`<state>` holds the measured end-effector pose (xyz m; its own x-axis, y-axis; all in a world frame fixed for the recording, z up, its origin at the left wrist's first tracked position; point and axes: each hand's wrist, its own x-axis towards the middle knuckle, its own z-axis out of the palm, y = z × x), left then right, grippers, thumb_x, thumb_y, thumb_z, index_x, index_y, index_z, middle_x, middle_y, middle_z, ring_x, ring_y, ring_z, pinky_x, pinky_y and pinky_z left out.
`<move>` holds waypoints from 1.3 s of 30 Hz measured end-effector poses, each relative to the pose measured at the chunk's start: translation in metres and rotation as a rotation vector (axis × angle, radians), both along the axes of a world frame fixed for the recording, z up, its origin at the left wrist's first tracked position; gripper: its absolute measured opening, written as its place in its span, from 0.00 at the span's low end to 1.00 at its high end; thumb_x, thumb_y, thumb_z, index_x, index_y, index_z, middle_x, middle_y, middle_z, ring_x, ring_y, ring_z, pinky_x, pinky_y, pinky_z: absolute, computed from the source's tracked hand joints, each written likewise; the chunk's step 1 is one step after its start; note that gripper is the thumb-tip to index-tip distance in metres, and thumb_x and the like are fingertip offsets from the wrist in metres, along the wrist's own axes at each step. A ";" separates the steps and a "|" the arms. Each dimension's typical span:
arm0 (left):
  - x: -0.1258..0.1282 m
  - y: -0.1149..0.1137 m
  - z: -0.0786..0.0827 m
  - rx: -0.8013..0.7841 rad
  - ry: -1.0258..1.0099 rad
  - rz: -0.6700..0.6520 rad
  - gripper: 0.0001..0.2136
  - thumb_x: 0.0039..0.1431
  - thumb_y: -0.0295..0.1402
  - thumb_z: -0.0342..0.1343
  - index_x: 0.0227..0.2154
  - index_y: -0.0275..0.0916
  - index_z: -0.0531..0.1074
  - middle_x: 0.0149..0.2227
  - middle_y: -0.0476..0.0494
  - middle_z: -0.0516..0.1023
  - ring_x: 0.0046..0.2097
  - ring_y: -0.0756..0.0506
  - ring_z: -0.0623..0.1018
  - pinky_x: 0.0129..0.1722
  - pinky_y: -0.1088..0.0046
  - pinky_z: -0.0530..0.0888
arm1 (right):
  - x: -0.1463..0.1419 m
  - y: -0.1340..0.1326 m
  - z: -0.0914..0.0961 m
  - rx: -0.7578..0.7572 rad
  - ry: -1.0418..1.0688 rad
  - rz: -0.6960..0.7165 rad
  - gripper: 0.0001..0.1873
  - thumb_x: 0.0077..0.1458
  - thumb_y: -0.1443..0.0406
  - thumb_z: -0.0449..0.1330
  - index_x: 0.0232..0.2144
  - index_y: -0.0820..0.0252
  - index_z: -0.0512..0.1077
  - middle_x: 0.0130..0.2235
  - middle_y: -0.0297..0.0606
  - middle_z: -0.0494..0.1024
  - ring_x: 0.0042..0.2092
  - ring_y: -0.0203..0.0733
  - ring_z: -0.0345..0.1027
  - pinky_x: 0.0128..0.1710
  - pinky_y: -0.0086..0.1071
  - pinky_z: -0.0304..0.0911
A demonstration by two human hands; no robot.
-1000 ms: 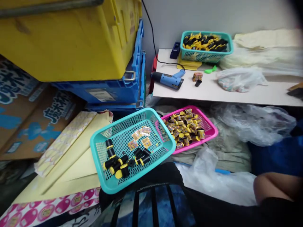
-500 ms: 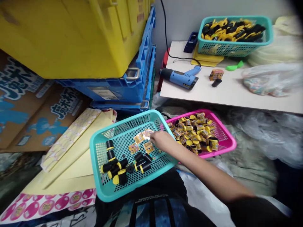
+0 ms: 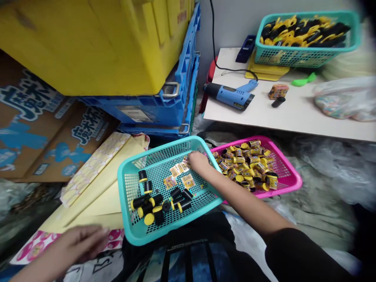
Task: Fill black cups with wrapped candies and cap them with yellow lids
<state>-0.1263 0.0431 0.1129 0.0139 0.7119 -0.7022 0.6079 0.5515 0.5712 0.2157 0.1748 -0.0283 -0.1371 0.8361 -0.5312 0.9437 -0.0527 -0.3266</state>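
Note:
My right hand [image 3: 199,162] reaches into the turquoise basket [image 3: 126,231], fingers closed at the edge of a small printed clear label [image 3: 185,161]. More labels [image 3: 188,181] lie loose below it on the basket floor. In the basket's left and front part lie several black cylinders with yellow ends [image 3: 158,214], some tipped over, one upright. Out to the left of the basket, my left hand [image 3: 85,241] is blurred, fingers stretched out and nothing visible in them. The basket rests across my lap.
A pink basket [image 3: 293,180] full of labelled yellow-and-black cylinders stands at the right. Behind, a white table [image 3: 264,111] bears a blue heat gun [image 3: 230,96] and another turquoise basket [image 3: 296,56] of parts. A yellow bin [image 3: 117,51] on blue crates [image 3: 152,113] towers at left.
My left hand has come into view at the lower left. The right hand has shifted slightly up over the labels. The view has turned a little, moving the scene rightward.

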 end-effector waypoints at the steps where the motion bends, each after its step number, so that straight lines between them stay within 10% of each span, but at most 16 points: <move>1: 0.014 0.021 -0.004 -0.080 -0.065 -0.114 0.17 0.55 0.48 0.55 0.19 0.42 0.73 0.20 0.52 0.72 0.23 0.49 0.71 0.25 0.70 0.72 | 0.000 0.001 0.000 0.004 0.023 -0.025 0.10 0.57 0.68 0.55 0.35 0.69 0.75 0.42 0.56 0.77 0.46 0.50 0.72 0.45 0.35 0.64; 5: 0.097 0.081 -0.034 0.109 -0.151 -0.004 0.16 0.49 0.50 0.57 0.23 0.41 0.76 0.24 0.46 0.78 0.28 0.45 0.76 0.25 0.70 0.73 | -0.002 -0.003 0.010 0.046 0.155 -0.151 0.08 0.55 0.66 0.58 0.31 0.66 0.75 0.40 0.50 0.79 0.44 0.47 0.73 0.42 0.33 0.64; 11: 0.178 0.090 -0.084 0.103 -0.503 0.353 0.18 0.41 0.40 0.66 0.35 0.37 0.73 0.35 0.42 0.80 0.34 0.45 0.79 0.30 0.70 0.76 | -0.007 -0.030 0.035 -0.042 0.636 -0.417 0.17 0.52 0.53 0.60 0.29 0.63 0.72 0.31 0.37 0.79 0.32 0.35 0.72 0.29 0.26 0.62; 18: 0.161 0.082 -0.106 0.031 -0.527 0.365 0.15 0.41 0.40 0.66 0.21 0.37 0.67 0.21 0.47 0.75 0.23 0.50 0.73 0.26 0.72 0.72 | -0.019 -0.052 0.024 -0.175 1.081 -0.878 0.21 0.34 0.55 0.70 0.19 0.61 0.65 0.22 0.29 0.72 0.24 0.31 0.62 0.25 0.27 0.55; 23: 0.154 0.081 -0.112 0.301 -0.345 0.432 0.15 0.42 0.37 0.66 0.33 0.38 0.72 0.34 0.43 0.77 0.36 0.46 0.76 0.37 0.69 0.72 | -0.027 -0.049 0.026 -0.107 1.140 -1.018 0.23 0.32 0.56 0.70 0.27 0.59 0.65 0.25 0.29 0.72 0.26 0.33 0.64 0.27 0.27 0.58; 29: 0.157 0.083 -0.101 0.208 -0.759 0.550 0.16 0.44 0.35 0.65 0.37 0.38 0.70 0.32 0.46 0.77 0.35 0.48 0.77 0.36 0.71 0.72 | -0.041 -0.052 0.046 -0.177 1.288 -0.865 0.24 0.40 0.59 0.68 0.41 0.56 0.67 0.28 0.29 0.72 0.28 0.33 0.66 0.30 0.28 0.62; 39: 0.132 0.078 -0.093 0.087 -0.836 0.522 0.25 0.44 0.30 0.66 0.46 0.40 0.66 0.32 0.48 0.78 0.32 0.49 0.78 0.32 0.72 0.75 | -0.056 -0.056 0.044 0.040 1.100 -0.657 0.18 0.48 0.61 0.63 0.41 0.56 0.63 0.29 0.30 0.70 0.32 0.35 0.67 0.36 0.32 0.65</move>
